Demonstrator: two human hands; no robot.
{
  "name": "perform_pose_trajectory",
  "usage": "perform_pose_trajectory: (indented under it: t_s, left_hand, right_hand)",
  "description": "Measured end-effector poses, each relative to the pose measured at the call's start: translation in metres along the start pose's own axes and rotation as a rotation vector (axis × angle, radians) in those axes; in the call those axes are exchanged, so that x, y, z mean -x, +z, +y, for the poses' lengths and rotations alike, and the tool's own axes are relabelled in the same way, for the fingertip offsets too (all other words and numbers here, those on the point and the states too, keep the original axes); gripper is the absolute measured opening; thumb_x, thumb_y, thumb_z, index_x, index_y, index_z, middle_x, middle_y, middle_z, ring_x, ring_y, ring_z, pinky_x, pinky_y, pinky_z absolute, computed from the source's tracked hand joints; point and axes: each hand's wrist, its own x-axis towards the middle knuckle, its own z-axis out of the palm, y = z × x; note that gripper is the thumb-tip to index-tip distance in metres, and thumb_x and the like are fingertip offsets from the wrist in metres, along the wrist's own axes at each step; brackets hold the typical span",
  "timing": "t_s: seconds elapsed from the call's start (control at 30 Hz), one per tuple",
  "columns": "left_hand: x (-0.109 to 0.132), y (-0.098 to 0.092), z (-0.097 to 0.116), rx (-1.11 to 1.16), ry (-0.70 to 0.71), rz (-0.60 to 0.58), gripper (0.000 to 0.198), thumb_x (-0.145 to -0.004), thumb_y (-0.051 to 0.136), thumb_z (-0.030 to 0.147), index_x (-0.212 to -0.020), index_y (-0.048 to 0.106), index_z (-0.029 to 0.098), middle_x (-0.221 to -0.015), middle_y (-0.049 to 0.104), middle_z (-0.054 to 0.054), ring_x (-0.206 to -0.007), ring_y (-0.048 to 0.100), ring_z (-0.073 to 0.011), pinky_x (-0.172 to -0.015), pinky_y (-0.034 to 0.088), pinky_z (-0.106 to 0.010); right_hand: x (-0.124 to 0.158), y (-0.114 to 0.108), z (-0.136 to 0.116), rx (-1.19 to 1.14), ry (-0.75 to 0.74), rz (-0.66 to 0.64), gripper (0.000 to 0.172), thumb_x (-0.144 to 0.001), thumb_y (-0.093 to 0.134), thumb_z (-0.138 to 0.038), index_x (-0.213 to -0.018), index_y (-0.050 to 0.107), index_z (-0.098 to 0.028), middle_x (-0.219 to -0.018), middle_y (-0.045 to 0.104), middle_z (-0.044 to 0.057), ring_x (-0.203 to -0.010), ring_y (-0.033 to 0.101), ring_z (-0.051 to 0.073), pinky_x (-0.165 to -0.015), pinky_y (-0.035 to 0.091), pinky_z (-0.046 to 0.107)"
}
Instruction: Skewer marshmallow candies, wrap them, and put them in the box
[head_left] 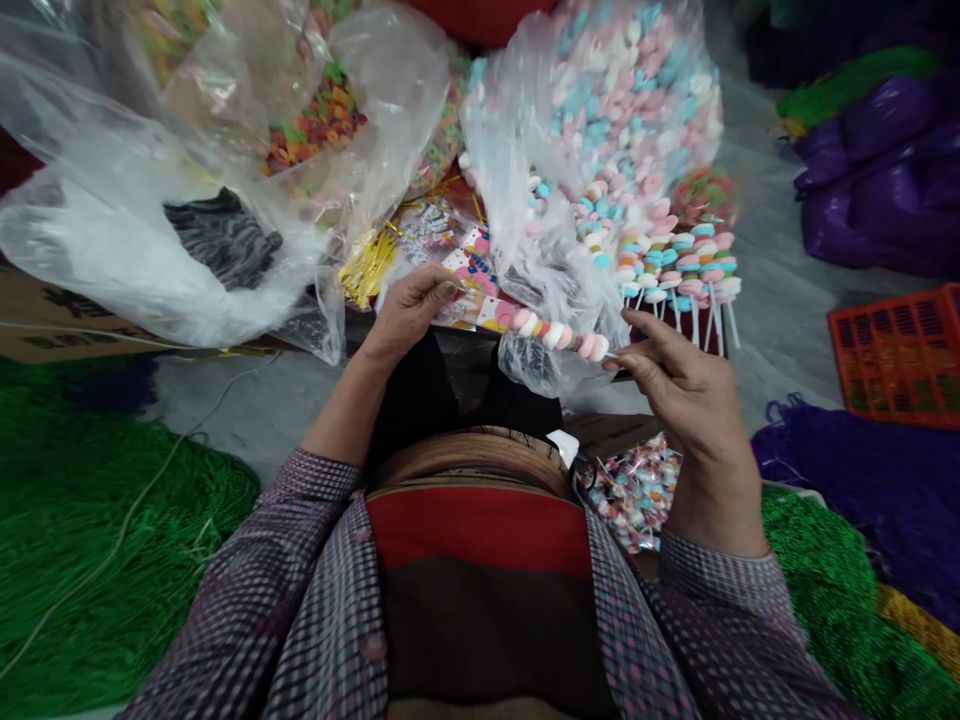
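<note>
My right hand [679, 385] pinches the stick end of a marshmallow skewer [559, 335] of pink, white and orange pieces, held level in front of me. My left hand [409, 310] is closed on a printed wrapper sleeve [472, 290], and the skewer's far end reaches into it. A crumpled clear plastic bag [551, 290] hangs just behind the skewer. More finished skewers [679, 265] stand on white sticks to the right.
A large clear bag of pink, blue and white marshmallows [622, 100] sits at the back. Bags of coloured gummies [315, 125] lie left. Gold twist ties [367, 265], wrapped skewers [637, 490], an orange crate [896, 355], green [90, 520] and purple bundles [877, 480] surround me.
</note>
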Motion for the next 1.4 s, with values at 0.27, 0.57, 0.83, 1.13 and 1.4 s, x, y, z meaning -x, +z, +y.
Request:
perform_pose_trajectory:
  t_s: [0.27, 0.57, 0.83, 1.13, 1.4]
  left_hand:
    - [0.000, 0.004, 0.003, -0.025, 0.007, -0.017, 0.048, -0.088, 0.061, 0.069, -0.079, 0.070, 0.022, -0.077, 0.066, -0.004, -0.076, 0.059, -0.0165, -0.078, 0.049, -0.033]
    - [-0.001, 0.002, 0.007, -0.170, 0.081, -0.019, 0.040, -0.090, 0.062, 0.063, -0.081, 0.069, 0.025, -0.077, 0.064, -0.003, -0.079, 0.057, -0.0194, -0.082, 0.047, -0.036]
    - [0.000, 0.000, 0.007, -0.280, 0.144, -0.010, 0.040, -0.094, 0.057, 0.061, -0.080, 0.068, 0.025, -0.078, 0.065, -0.003, -0.082, 0.058, -0.0204, -0.089, 0.046, -0.039]
    - [0.006, -0.001, 0.013, -0.432, 0.207, 0.048, 0.039, -0.096, 0.054, 0.059, -0.086, 0.069, 0.025, -0.085, 0.067, -0.005, -0.094, 0.061, -0.0231, -0.100, 0.046, -0.044]
    - [0.021, -0.005, 0.018, -0.591, 0.307, 0.026, 0.037, -0.100, 0.050, 0.054, -0.094, 0.070, 0.023, -0.084, 0.068, -0.002, -0.089, 0.063, -0.0189, -0.099, 0.048, -0.043]
  right_hand:
    - [-0.002, 0.005, -0.005, -0.018, 0.008, 0.040, 0.048, -0.089, 0.076, -0.035, -0.136, 0.065, -0.030, -0.096, 0.081, 0.000, -0.084, 0.077, 0.019, -0.085, 0.066, 0.038]
    - [-0.003, 0.014, 0.004, -0.079, 0.004, 0.027, 0.053, -0.085, 0.081, -0.039, -0.135, 0.067, -0.031, -0.090, 0.081, 0.000, -0.081, 0.076, 0.020, -0.085, 0.066, 0.039]
    - [-0.003, 0.014, 0.013, -0.057, 0.003, -0.039, 0.048, -0.092, 0.073, -0.040, -0.138, 0.064, -0.033, -0.082, 0.079, -0.003, -0.073, 0.073, 0.015, -0.078, 0.063, 0.033]
    - [-0.002, 0.017, 0.009, -0.017, -0.042, 0.027, 0.048, -0.091, 0.073, -0.039, -0.138, 0.064, -0.033, -0.098, 0.081, 0.001, -0.082, 0.074, 0.019, -0.082, 0.065, 0.039]
    - [-0.002, 0.018, 0.011, -0.010, -0.073, 0.065, 0.056, -0.093, 0.069, -0.047, -0.145, 0.056, -0.030, -0.102, 0.080, 0.005, -0.084, 0.071, 0.020, -0.082, 0.063, 0.041]
